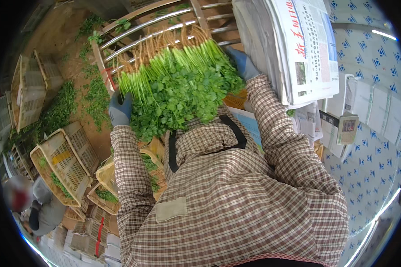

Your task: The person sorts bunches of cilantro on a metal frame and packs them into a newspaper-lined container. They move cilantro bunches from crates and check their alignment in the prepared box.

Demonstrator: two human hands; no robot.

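A wide row of leafy green herb stalks with brown roots (183,76), perhaps coriander, lies across a rack of shiny metal bars (147,26), roots pointing away from me and leaves towards my apron. My left hand (121,107), in a blue-grey glove, touches the left end of the row, its thumb and fingers curved and apart. At the row's right end is my right hand (242,63), gloved in blue; leaves partly cover its fingertips, so its hold cannot be told. A thick stack of newspapers (315,50) stands right beside the right hand.
Plastic crates (61,160), some with greens inside, stand at the left. Loose greens (98,100) litter the brown floor. Another person (45,213) is at the lower left, apart from my hands. White boxes (374,103) are at the right, by a patterned panel wall (364,50).
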